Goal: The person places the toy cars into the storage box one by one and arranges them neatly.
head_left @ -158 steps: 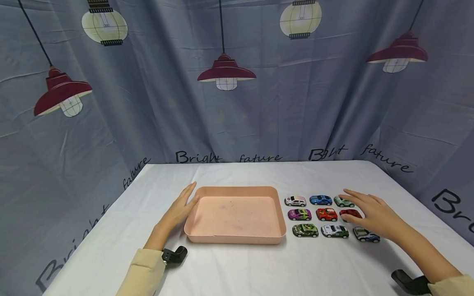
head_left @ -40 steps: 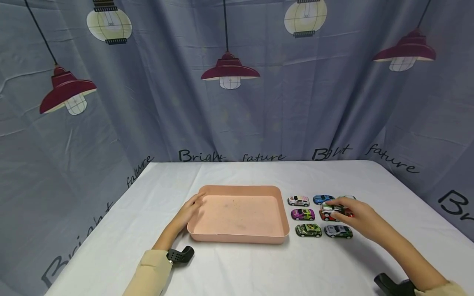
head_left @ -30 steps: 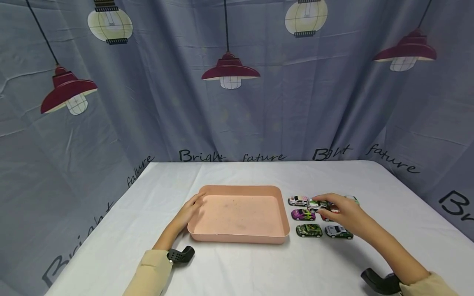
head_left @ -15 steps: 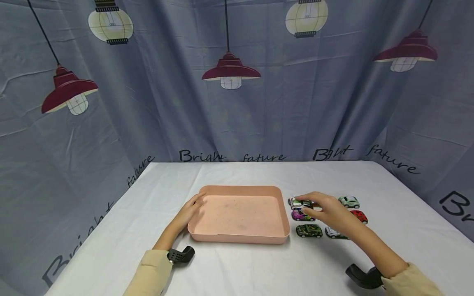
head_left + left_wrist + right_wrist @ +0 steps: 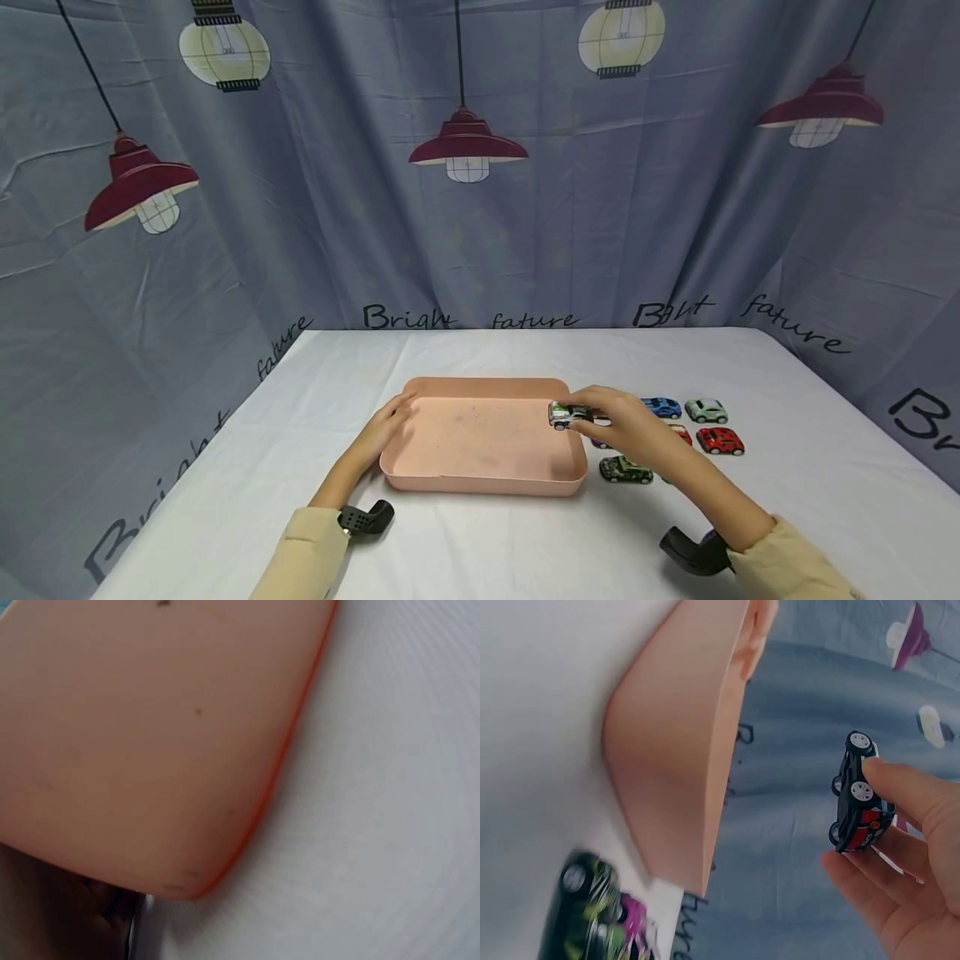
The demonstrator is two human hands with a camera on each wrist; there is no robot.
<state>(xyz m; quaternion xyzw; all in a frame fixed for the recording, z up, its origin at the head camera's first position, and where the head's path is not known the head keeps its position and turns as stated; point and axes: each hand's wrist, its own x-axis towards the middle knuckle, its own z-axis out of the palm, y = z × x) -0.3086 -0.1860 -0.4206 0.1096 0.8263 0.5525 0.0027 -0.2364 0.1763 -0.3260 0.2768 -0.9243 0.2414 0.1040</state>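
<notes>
In the head view my right hand (image 5: 618, 423) pinches a white, black and green toy car (image 5: 567, 415) between thumb and fingers, above the right rim of a shallow pink tray (image 5: 480, 483). The right wrist view shows that toy car (image 5: 860, 791) from its black underside, wheels visible, apart from the tray (image 5: 667, 742). My left hand (image 5: 381, 433) grips the tray's left rim, with its fingers over the edge. In the left wrist view, the tray (image 5: 150, 750) hides most of that hand.
Right of the tray stand a blue car (image 5: 663, 407), a pale green car (image 5: 707, 410), a red car (image 5: 720, 440) and a camouflage green car (image 5: 626, 469). Others are partly hidden behind my right arm. A white cloth (image 5: 465, 550) covers the table; a printed curtain (image 5: 480, 250) hangs behind.
My right hand has picked up the toy car from the front right of the group and carried it left to the tray's right rim. My left hand has moved onto the tray's left rim.
</notes>
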